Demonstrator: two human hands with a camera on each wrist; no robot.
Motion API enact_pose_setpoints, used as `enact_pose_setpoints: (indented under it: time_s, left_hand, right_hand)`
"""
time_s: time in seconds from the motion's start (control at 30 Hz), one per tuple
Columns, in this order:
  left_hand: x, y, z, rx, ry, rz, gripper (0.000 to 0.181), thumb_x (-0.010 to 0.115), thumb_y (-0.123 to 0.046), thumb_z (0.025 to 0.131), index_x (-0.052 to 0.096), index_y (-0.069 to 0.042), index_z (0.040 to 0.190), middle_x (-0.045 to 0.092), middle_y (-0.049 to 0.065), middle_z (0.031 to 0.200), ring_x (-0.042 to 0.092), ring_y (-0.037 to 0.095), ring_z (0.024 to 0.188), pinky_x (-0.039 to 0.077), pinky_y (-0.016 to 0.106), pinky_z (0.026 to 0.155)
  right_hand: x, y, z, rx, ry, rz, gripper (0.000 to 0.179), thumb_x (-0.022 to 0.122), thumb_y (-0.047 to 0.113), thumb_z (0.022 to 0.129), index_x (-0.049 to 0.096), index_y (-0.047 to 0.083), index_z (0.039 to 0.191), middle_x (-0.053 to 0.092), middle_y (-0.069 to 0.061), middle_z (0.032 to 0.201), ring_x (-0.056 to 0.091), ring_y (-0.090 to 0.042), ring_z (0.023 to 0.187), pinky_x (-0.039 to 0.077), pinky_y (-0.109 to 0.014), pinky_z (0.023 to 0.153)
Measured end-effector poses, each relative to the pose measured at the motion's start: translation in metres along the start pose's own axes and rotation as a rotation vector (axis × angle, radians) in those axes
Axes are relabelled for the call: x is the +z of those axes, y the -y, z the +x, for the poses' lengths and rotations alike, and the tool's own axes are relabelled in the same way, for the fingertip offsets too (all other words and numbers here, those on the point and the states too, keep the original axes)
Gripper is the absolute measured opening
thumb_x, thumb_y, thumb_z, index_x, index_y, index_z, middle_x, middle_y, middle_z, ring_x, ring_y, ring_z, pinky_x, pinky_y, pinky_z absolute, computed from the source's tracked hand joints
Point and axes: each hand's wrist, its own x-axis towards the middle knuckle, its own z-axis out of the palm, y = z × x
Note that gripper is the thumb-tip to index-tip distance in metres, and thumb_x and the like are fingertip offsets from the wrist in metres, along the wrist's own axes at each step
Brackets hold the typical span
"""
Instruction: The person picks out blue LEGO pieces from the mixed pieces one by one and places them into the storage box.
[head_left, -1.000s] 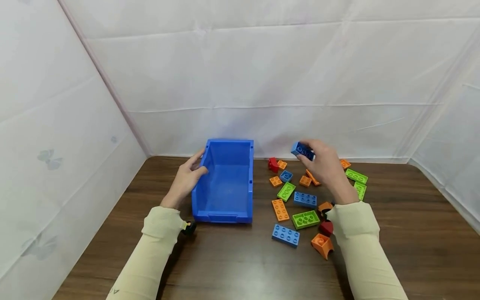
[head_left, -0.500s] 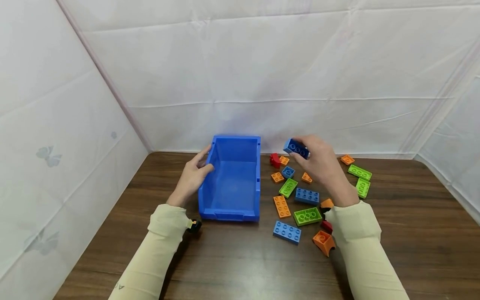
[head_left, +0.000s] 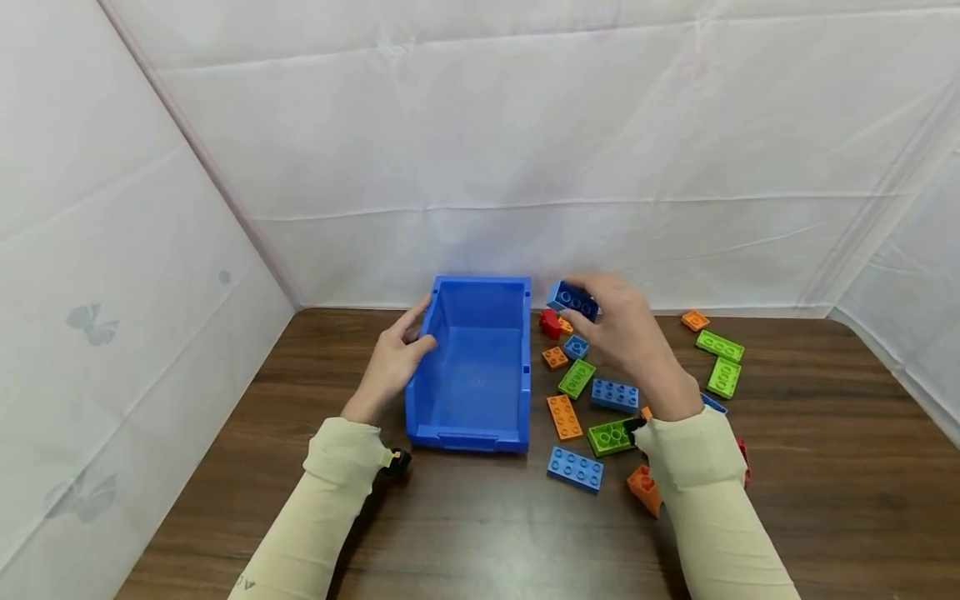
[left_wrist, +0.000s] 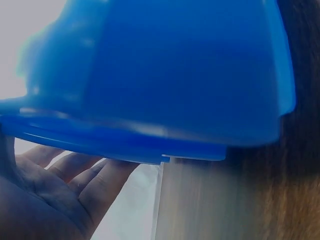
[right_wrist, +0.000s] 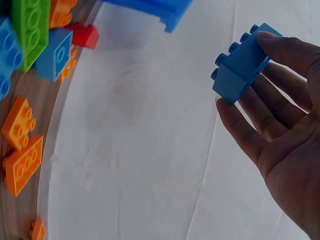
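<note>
My left hand [head_left: 393,360] grips the left wall of a blue plastic bin [head_left: 468,442], thumb over the rim and fingers along the outside. Up close in the left wrist view, the bin's wall [left_wrist: 185,75] fills most of the picture and covers the fingertips. Between thumb and fingers, my right hand [head_left: 626,329] pinches a blue toy building brick [head_left: 573,300], held up just right of the bin's far corner. Its hollow underside faces the head camera; studs show on the brick [right_wrist: 242,67] in the right wrist view. No bricks show inside the bin.
Right of the bin, loose bricks lie on the wooden table: a red one [head_left: 550,323], a blue one [head_left: 574,469], an orange one [head_left: 564,417], a green one [head_left: 577,379] and several others. My right forearm partly covers some. A white sheet [head_left: 480,150] hangs behind.
The bin has slid to the right together with my left hand. My right hand has carried the blue brick leftward, closer to the bin.
</note>
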Motion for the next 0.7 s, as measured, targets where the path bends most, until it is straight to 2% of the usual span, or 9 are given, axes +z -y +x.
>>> enact_pose_setpoints:
  time_s: [0.17, 0.4, 0.5, 0.7]
  left_hand:
    - [0.001, 0.001, 0.001, 0.021, -0.003, -0.004, 0.07, 0.056, -0.011, 0.103, 0.036, -0.023, 0.168, 0.056, 0.02, 0.153, 0.06, 0.041, 0.132, 0.052, 0.065, 0.098]
    - [0.001, 0.001, 0.0, 0.032, -0.019, -0.008, 0.071, 0.058, -0.011, 0.1, 0.039, -0.024, 0.167, 0.059, 0.021, 0.149, 0.062, 0.04, 0.129, 0.053, 0.064, 0.097]
    - [0.001, 0.001, 0.0, 0.03, -0.018, -0.012, 0.071, 0.058, -0.01, 0.1, 0.039, -0.024, 0.167, 0.059, 0.02, 0.149, 0.062, 0.039, 0.129, 0.053, 0.063, 0.098]
    - [0.002, 0.0, 0.0, 0.02, -0.013, -0.015, 0.071, 0.058, -0.009, 0.101, 0.039, -0.025, 0.167, 0.059, 0.021, 0.149, 0.062, 0.04, 0.129, 0.053, 0.064, 0.098]
  right_hand:
    - [0.008, 0.008, 0.005, -0.022, -0.003, 0.022, 0.044, 0.077, 0.003, 0.096, 0.064, -0.006, 0.137, 0.068, -0.025, 0.128, 0.065, -0.041, 0.111, 0.056, -0.054, 0.095]
    - [0.017, 0.026, 0.007, 0.006, 0.075, 0.019, 0.048, 0.076, 0.008, 0.098, 0.063, -0.005, 0.142, 0.065, -0.024, 0.138, 0.06, -0.041, 0.128, 0.05, -0.056, 0.105]
    - [0.021, 0.034, 0.007, 0.01, 0.109, 0.012, 0.049, 0.076, 0.01, 0.098, 0.062, -0.004, 0.143, 0.065, -0.023, 0.137, 0.062, -0.04, 0.125, 0.053, -0.055, 0.102]
    - [0.033, 0.051, 0.006, -0.041, 0.172, 0.021, 0.048, 0.077, 0.013, 0.099, 0.063, -0.001, 0.143, 0.067, -0.021, 0.134, 0.066, -0.037, 0.119, 0.057, -0.051, 0.095]
